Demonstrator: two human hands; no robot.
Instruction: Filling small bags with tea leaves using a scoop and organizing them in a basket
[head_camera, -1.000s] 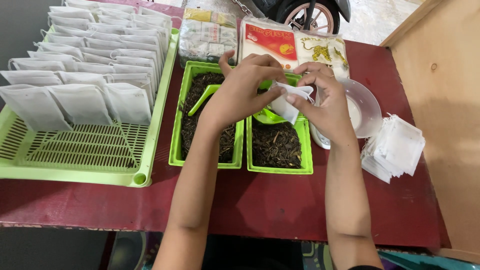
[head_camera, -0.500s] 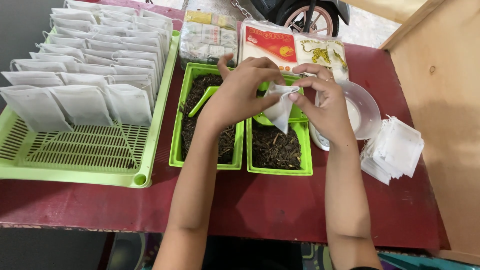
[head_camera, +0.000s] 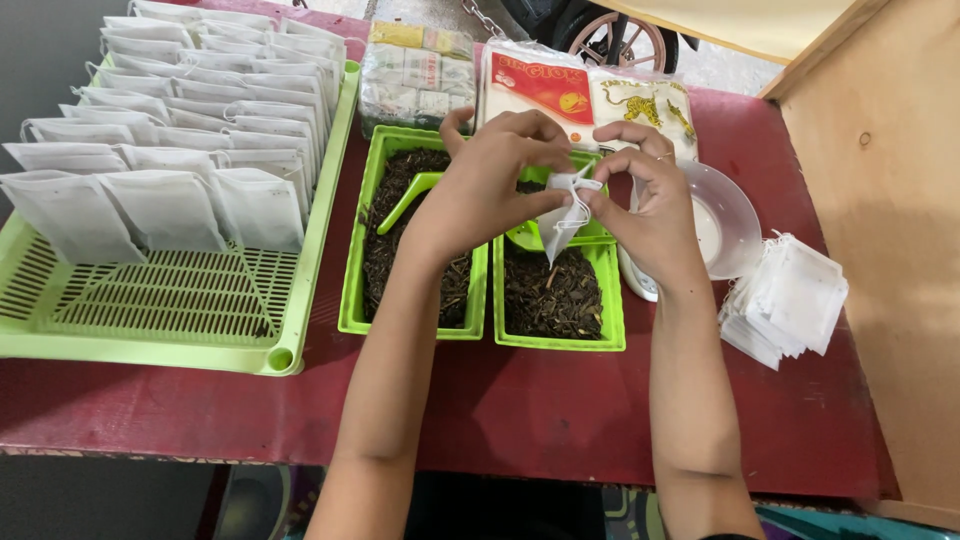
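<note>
Landmark: right green tray (head_camera: 556, 335) of loose tea, nearest me.
Bag: small white filter bag (head_camera: 562, 222), above it.
Hands: my left hand (head_camera: 490, 185) and right hand (head_camera: 648, 195) both pinch its mouth.
Advice: I'd spread the mouth evenly, over that tray.

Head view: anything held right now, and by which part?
Yes: a small white filter bag, pinched at its top edge between the left hand and right hand, hanging over the right green tray.
</note>
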